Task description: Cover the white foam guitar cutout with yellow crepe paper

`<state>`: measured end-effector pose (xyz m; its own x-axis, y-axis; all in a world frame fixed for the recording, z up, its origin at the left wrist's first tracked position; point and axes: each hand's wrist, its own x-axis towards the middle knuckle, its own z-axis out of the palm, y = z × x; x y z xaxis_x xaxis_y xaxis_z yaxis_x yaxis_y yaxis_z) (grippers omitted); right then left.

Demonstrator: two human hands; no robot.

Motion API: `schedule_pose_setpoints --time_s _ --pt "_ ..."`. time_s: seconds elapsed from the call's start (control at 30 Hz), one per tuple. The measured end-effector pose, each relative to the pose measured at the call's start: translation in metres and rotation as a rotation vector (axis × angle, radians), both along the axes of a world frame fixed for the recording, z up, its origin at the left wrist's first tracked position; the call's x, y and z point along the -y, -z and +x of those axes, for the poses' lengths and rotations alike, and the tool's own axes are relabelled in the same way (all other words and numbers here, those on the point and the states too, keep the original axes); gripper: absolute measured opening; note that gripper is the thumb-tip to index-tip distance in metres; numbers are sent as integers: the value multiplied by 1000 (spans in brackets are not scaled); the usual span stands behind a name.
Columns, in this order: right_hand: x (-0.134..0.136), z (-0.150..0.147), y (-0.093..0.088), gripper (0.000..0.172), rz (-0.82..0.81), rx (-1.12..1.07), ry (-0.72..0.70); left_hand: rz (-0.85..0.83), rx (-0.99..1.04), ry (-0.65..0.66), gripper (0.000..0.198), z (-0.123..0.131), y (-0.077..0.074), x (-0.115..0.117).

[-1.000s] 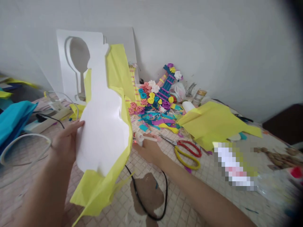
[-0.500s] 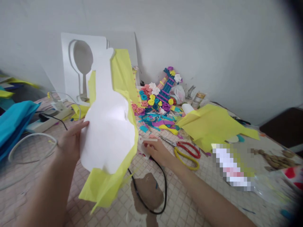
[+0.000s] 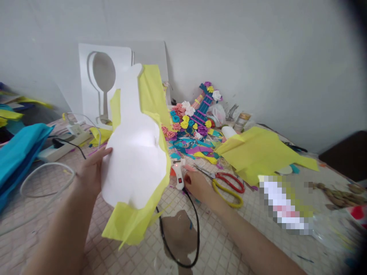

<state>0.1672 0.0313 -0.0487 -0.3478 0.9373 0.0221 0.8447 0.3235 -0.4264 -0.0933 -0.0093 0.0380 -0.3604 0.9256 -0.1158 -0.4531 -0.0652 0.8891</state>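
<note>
My left hand [image 3: 92, 173] holds up a white guitar-shaped cutout [image 3: 133, 152] backed by a sheet of yellow tissue paper [image 3: 134, 223], fingers closed on its left edge. My right hand [image 3: 197, 185] rests on the tiled table, fingers curled around a white glue gun [image 3: 179, 175] whose small red light glows. A black cord [image 3: 187, 229] trails from the gun toward me. The gun sits just right of the cutout's lower edge.
Red and yellow scissors [image 3: 228, 185] lie right of my right hand. A loose yellow sheet [image 3: 258, 151], a heap of paper flowers and strips [image 3: 192, 124], a white board with a cut-out hole [image 3: 104, 82], blue paper [image 3: 20, 152] and a power strip [image 3: 61, 147] surround the work area.
My right hand has closed on the glue gun and turned it more upright near the cutout. The cutout and left hand shifted slightly right and down.
</note>
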Motion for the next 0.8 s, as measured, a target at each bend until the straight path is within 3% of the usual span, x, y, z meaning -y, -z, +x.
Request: schedule_pose_setpoints --time_s 0.27,0.43,0.57,0.67,0.8 --pt "9 0 -15 21 14 102 -2 -12 -19 -10 42 0 0 0" --pt "22 32 -42 13 -6 205 56 -22 -1 -6 39 1 -1 0" --pt "20 55 -61 27 18 200 84 -51 -8 -6 35 1 2 0" --pt "16 59 -60 25 50 142 71 -32 -19 34 35 5 5 0" --pt "14 58 -45 19 45 -35 38 -69 -23 89 40 14 7 -1"
